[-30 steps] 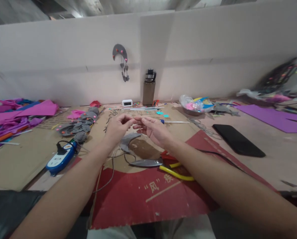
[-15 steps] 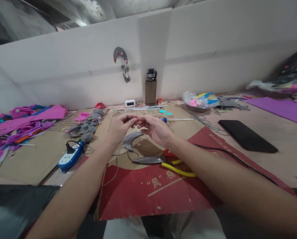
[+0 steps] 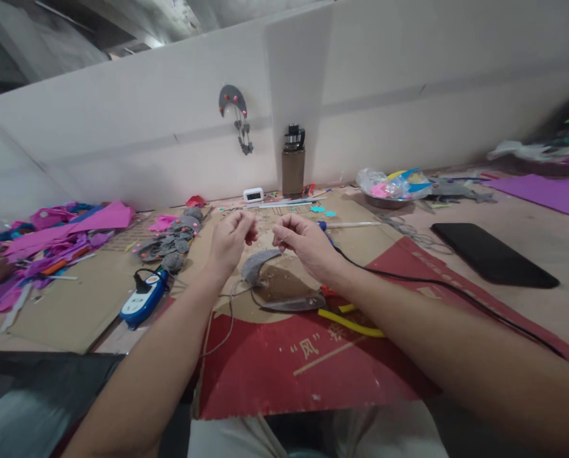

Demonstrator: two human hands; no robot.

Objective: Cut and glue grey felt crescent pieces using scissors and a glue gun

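My left hand (image 3: 235,238) and my right hand (image 3: 306,245) are raised over the cardboard, a small gap between them. Both are closed in a pinch; whatever the fingertips hold, if anything, is too small to make out. Just below them lies a grey felt crescent (image 3: 254,266), partly behind my right hand. Grey yarn (image 3: 233,318) trails from near it across the board. Scissors with a dark blade (image 3: 294,303) and yellow handles (image 3: 351,324) lie under my right forearm. Behind my right hand is a blue-ended tool (image 3: 351,224), a black cord running from it.
Red-printed cardboard (image 3: 265,375) covers the table front. Left are a blue-white power strip (image 3: 143,299), grey felt pieces (image 3: 174,238) and pink scraps (image 3: 74,226). A phone (image 3: 494,254) lies right, a bowl (image 3: 391,200) behind. A bottle (image 3: 294,168) stands by the wall, under a hanging felt moon (image 3: 233,98).
My two hands, fingertips together before, have drawn apart sideways, and their fingers are now curled into pinches. The view has shifted slightly; the crescent and scissors lie as before.
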